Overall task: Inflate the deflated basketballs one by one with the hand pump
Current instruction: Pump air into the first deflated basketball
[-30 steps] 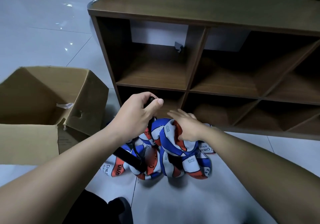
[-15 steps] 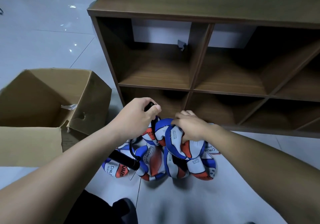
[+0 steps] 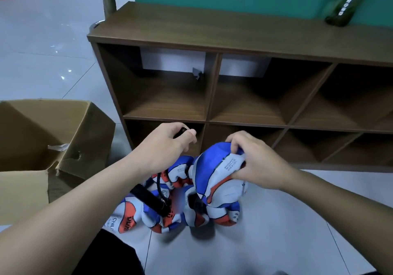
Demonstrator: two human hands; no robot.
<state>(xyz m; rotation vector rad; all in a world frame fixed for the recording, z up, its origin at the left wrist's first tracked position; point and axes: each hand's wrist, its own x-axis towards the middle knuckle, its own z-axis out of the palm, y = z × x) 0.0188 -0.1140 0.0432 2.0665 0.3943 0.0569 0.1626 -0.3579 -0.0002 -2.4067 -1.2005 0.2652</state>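
Note:
Several deflated blue, white and orange basketballs (image 3: 136, 215) lie in a heap on the floor in front of the shelf. My right hand (image 3: 253, 159) grips the crumpled top of one deflated basketball (image 3: 214, 174) and holds it up above the heap. My left hand (image 3: 165, 144) is curled round the black handle end of the hand pump (image 3: 151, 200). The pump's black barrel slants down to the left under my wrist, and its thin black hose loops over the balls.
A low brown wooden cubby shelf (image 3: 212, 34) stands right behind the balls. An open cardboard box (image 3: 70, 138) sits on the floor at left. A dark green bottle (image 3: 344, 6) stands on the shelf top at right. Pale tiled floor lies in front of the heap.
My right hand closed on one deflated ball and lifted it off the heap. My left hand kept its hold on the pump. The view tilted upward.

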